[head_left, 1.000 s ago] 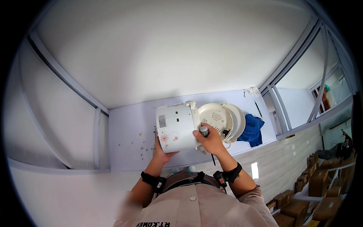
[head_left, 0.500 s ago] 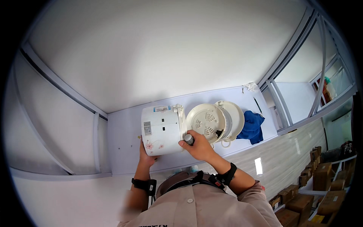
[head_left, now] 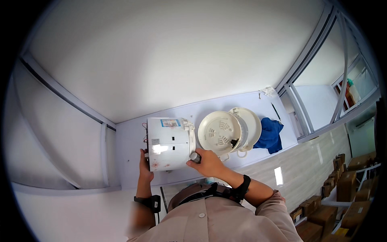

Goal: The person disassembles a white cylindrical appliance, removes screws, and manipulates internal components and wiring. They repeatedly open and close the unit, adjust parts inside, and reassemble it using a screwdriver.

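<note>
A white rice cooker body with a pink flower print lies on its side, tilted, between my hands. My left hand is at its left end, fingers partly hidden behind it. Red wires stick out from that end. At the right rim my right hand is closed, with a grey cylindrical thing, seen end-on, held in it. Its thumb presses close to the cooker's edge. Just right of the cooker, a round cream-coloured plastic part with vent slots rests on the table.
Behind the slotted part is another round cream piece. A blue cloth lies to its right on the pale table. A dark thin rod and a crumpled white thing lie far right. Cardboard boxes stand lower right.
The cooker body has shifted a little left and turned, so red wires now show at its left end. My left hand has moved left with it; my right hand has moved slightly left and down.
</note>
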A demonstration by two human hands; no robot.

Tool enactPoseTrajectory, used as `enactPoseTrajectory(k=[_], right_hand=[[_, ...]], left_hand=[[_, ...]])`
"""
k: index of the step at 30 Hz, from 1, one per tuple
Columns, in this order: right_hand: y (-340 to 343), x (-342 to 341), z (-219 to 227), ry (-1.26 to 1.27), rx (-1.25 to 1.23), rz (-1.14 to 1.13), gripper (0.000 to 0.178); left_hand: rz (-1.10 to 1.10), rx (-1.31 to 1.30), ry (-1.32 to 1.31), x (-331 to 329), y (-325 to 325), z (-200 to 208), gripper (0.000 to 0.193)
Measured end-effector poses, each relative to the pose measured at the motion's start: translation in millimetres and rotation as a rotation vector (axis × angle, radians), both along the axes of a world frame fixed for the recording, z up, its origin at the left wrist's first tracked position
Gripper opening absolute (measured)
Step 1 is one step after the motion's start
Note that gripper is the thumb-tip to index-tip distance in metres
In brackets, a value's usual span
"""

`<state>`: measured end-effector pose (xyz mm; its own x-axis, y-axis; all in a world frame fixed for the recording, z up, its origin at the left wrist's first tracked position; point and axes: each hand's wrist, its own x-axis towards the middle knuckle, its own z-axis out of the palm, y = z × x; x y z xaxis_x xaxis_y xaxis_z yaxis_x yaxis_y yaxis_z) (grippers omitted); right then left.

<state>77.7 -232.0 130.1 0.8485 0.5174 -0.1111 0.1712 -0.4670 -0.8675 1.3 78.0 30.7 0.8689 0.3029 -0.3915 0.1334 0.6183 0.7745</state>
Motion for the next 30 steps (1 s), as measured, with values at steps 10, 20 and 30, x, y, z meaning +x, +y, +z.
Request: enactPoseTrajectory(k=[10,20,30], right_hand=[[-22,7,-39,0.394,0.136,0.048,0.039],[-33,14,-73,0.508,0.092,0.105,0.046],[-45,22,-80,0.587,0.119,-0.071,0.059]], left_hand=[[0.078,0.721,0.116,6,-16,3,0.075],[-0.1,1.202,0.266,19,-41,62,0.082],[-0.125,1.263,0.251,27,-57,79,0.088]])
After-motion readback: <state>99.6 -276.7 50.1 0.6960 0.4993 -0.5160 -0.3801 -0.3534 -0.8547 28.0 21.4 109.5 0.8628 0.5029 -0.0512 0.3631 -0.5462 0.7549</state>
